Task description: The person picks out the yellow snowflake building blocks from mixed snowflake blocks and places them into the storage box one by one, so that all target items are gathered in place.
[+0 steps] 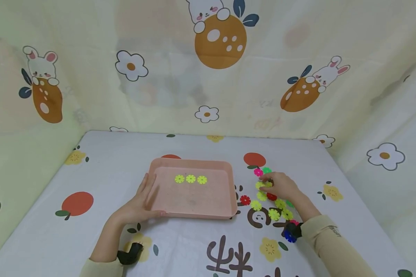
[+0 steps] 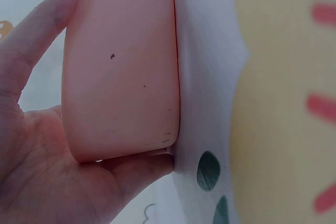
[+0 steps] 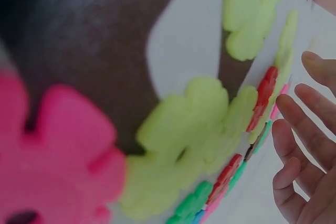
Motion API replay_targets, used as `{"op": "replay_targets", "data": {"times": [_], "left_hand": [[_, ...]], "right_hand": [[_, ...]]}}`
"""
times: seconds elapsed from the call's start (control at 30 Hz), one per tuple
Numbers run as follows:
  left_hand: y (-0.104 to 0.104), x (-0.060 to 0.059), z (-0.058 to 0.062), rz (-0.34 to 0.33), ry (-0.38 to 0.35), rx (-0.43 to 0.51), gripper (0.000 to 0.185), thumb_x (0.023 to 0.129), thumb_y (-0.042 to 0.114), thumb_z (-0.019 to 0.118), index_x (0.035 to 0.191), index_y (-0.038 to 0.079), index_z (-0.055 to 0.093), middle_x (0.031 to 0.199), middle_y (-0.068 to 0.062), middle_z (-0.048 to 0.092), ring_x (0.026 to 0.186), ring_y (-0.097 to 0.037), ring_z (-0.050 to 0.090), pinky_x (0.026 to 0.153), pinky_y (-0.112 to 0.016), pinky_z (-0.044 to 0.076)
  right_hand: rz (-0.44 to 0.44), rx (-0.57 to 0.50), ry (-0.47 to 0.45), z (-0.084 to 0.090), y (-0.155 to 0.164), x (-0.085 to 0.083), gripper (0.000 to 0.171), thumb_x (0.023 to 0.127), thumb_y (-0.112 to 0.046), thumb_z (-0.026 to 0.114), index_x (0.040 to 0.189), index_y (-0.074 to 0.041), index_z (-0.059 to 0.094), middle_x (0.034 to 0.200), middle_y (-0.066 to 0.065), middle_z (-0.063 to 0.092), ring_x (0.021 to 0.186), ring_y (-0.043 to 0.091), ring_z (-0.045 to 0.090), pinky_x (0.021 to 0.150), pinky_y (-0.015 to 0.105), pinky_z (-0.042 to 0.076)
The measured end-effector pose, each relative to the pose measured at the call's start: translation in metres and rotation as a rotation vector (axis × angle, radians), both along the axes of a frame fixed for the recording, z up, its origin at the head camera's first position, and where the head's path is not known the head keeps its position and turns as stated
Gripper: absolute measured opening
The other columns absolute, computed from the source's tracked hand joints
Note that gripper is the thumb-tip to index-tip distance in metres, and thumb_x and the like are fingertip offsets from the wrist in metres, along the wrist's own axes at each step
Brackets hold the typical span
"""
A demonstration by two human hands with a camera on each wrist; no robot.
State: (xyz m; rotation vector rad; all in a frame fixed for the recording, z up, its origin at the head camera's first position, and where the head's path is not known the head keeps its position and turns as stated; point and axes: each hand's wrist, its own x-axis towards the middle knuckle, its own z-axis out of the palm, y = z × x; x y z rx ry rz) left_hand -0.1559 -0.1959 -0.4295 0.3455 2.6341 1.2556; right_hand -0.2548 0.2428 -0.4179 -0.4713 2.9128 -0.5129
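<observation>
3 yellow discs (image 1: 190,179) already in a row in the tray (image 1: 194,211), approx. a dozen mixed discs (image 1: 274,213) left on the cloth to its right; left hand (image 1: 138,204) grips tray's corner, right hand (image 1: 280,186) pinches a yellow disc (image 1: 262,185) from the pile.

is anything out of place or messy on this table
Nothing looks damaged or spilled. Three yellow-green flower pieces sit in a neat row in the pink tray, which the left hand holds at its corner. The loose flower pieces right of the tray are scattered unevenly, mixed in colour, under and beside the right hand.
</observation>
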Motion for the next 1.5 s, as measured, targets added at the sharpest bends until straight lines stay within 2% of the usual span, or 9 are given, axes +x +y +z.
{"op": "replay_targets", "data": {"times": [0.5, 0.77, 1.03, 1.3, 1.5], "left_hand": [[0.000, 0.000, 0.000, 0.002, -0.007, 0.007, 0.115, 0.069, 0.044, 0.077, 0.147, 0.030, -0.007, 0.150, -0.012, -0.019, 0.135, -0.042, -0.004, 0.099, -0.064, 0.017], [0.000, 0.000, 0.001, -0.006, -0.002, 0.010, 0.115, 0.069, 0.043, 0.077, 0.147, 0.028, -0.007, 0.150, -0.012, -0.019, 0.136, -0.040, -0.006, 0.099, -0.064, 0.017], [0.000, 0.000, 0.000, 0.002, -0.008, 0.002, 0.115, 0.069, 0.044, 0.077, 0.147, 0.029, -0.006, 0.150, -0.012, -0.019, 0.136, -0.039, -0.005, 0.099, -0.063, 0.017], [0.001, -0.001, 0.000, 0.010, -0.008, -0.004, 0.116, 0.068, 0.045, 0.077, 0.147, 0.029, -0.007, 0.150, -0.012, -0.019, 0.136, -0.039, -0.005, 0.099, -0.064, 0.017], [0.002, 0.000, 0.001, 0.011, -0.015, -0.001, 0.116, 0.068, 0.045, 0.077, 0.147, 0.029, -0.006, 0.150, -0.012, -0.019, 0.136, -0.039, -0.006, 0.099, -0.064, 0.017]], "right_hand": [[0.006, 0.054, -0.014, -0.002, 0.001, -0.007, 0.041, 0.076, -0.026, 0.075, 0.107, -0.001, 0.065, 0.092, 0.007, 0.065, 0.083, 0.022, 0.057, 0.075, 0.040, 0.049], [-0.014, 0.095, -0.024, 0.001, -0.003, -0.008, 0.036, 0.075, -0.025, 0.076, 0.102, -0.002, 0.067, 0.087, 0.005, 0.064, 0.076, 0.019, 0.055, 0.070, 0.036, 0.050], [-0.001, 0.117, -0.024, 0.001, -0.004, -0.010, 0.040, 0.073, -0.027, 0.078, 0.101, -0.002, 0.067, 0.085, 0.004, 0.063, 0.073, 0.018, 0.052, 0.066, 0.034, 0.047], [0.014, 0.135, -0.056, 0.003, -0.006, -0.012, 0.039, 0.072, -0.028, 0.078, 0.101, -0.003, 0.069, 0.088, 0.003, 0.063, 0.081, 0.020, 0.055, 0.075, 0.040, 0.049], [0.031, 0.143, -0.053, 0.004, -0.005, -0.014, 0.035, 0.071, -0.028, 0.078, 0.097, -0.005, 0.069, 0.083, 0.000, 0.062, 0.077, 0.018, 0.054, 0.073, 0.038, 0.049]]}}
